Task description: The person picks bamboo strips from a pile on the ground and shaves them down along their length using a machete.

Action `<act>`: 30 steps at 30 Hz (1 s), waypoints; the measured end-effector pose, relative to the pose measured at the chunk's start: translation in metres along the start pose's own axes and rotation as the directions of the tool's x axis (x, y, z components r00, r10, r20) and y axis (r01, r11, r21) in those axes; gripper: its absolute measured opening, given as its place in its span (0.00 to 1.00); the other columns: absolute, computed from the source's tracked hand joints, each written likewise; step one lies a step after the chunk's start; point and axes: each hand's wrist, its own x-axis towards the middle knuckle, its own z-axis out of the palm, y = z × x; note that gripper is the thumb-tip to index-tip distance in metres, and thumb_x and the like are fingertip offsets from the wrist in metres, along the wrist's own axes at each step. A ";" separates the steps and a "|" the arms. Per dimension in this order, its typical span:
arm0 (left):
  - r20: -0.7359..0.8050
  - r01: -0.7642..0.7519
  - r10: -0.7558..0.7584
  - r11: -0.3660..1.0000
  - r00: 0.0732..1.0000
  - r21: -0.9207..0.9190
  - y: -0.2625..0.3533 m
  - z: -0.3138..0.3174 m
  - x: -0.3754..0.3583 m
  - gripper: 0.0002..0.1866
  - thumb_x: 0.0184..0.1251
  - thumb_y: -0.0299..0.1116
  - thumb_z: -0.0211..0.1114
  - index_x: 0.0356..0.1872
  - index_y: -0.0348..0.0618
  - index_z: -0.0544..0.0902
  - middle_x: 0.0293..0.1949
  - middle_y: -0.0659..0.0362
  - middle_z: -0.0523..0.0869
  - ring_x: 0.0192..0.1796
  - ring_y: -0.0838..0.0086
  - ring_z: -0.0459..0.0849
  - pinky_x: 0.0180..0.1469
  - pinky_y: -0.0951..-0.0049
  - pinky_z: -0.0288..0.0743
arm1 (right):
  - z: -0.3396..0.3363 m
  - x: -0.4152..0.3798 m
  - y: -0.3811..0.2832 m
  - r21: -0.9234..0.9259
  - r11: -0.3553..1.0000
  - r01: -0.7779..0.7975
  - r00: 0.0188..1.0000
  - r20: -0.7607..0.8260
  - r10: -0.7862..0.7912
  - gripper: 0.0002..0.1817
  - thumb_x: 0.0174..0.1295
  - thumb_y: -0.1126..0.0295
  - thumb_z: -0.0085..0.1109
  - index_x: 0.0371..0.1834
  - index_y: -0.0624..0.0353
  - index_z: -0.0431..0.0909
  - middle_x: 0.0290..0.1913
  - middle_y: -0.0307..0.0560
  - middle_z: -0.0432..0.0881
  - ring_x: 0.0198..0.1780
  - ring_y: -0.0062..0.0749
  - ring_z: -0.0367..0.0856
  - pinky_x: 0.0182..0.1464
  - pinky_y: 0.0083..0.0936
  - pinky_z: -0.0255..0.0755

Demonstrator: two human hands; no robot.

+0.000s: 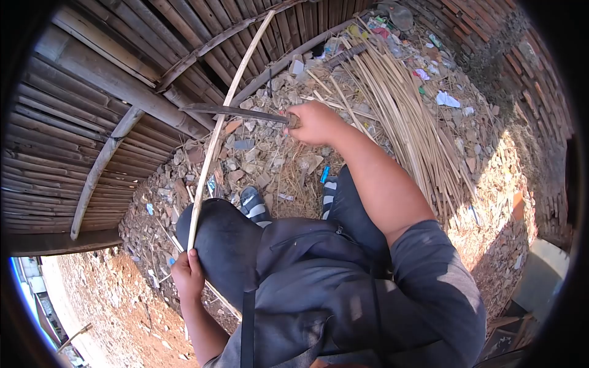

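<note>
My left hand (188, 275) is closed round the lower end of a long pale bamboo strip (212, 150), which rises past my knee and leans up toward the bamboo wall. In my right hand (315, 124) is the handle of a long-bladed knife (239, 111), fingers wrapped tight. The dark blade points left and crosses the strip at about its middle. More thin strips lie on the ground beside my left leg, partly hidden by it.
A large bundle of split bamboo strips (402, 116) lies on the rubble to the right. The bamboo wall (67, 129) stands close on the left, a brick wall (515, 55) on the right. Stones, straw and litter surround my sandals (254, 205). A small blue object (325, 175) lies between my feet.
</note>
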 end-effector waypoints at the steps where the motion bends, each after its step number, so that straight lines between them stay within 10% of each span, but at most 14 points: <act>1: 0.004 0.002 -0.002 1.000 1.000 0.005 0.000 -0.001 0.000 0.26 0.81 0.45 0.58 0.24 0.35 0.77 0.15 0.49 0.74 0.18 0.65 0.70 0.24 0.60 0.64 | 0.004 0.002 0.006 0.000 1.000 0.018 1.000 -0.009 -0.018 0.24 0.58 0.54 0.71 0.55 0.53 0.85 0.42 0.58 0.88 0.47 0.56 0.87 0.51 0.47 0.79; 8: -0.017 -0.011 0.011 1.000 1.000 -0.002 0.005 0.000 0.000 0.25 0.81 0.45 0.58 0.24 0.34 0.78 0.16 0.48 0.75 0.18 0.64 0.71 0.25 0.60 0.64 | 0.002 -0.003 -0.015 -0.079 0.985 0.150 0.985 0.103 -0.142 0.29 0.56 0.52 0.73 0.57 0.57 0.84 0.39 0.61 0.87 0.45 0.57 0.87 0.51 0.44 0.79; 18: -0.008 -0.083 0.084 0.991 0.996 0.102 0.011 -0.006 0.005 0.24 0.80 0.43 0.58 0.23 0.35 0.77 0.15 0.47 0.75 0.16 0.57 0.72 0.23 0.58 0.64 | 0.001 0.008 0.021 0.037 0.999 -0.038 0.985 -0.168 0.044 0.26 0.56 0.54 0.72 0.52 0.59 0.84 0.45 0.63 0.87 0.50 0.59 0.85 0.55 0.48 0.78; 25: 0.030 -0.160 0.157 0.977 0.987 0.144 0.001 -0.017 0.001 0.25 0.79 0.43 0.60 0.21 0.37 0.72 0.15 0.46 0.72 0.16 0.54 0.70 0.23 0.57 0.62 | -0.011 -0.009 -0.018 -0.066 0.971 0.230 0.961 0.173 -0.216 0.28 0.56 0.55 0.71 0.57 0.59 0.84 0.41 0.62 0.87 0.49 0.59 0.86 0.52 0.48 0.79; 30: 0.044 -0.162 0.156 0.971 0.987 0.176 -0.023 -0.030 -0.006 0.25 0.78 0.41 0.60 0.19 0.38 0.69 0.14 0.48 0.70 0.16 0.56 0.69 0.22 0.58 0.61 | -0.027 -0.003 0.021 -0.028 0.998 -0.064 0.990 -0.131 0.060 0.27 0.56 0.53 0.72 0.56 0.57 0.84 0.47 0.62 0.87 0.52 0.57 0.86 0.55 0.46 0.79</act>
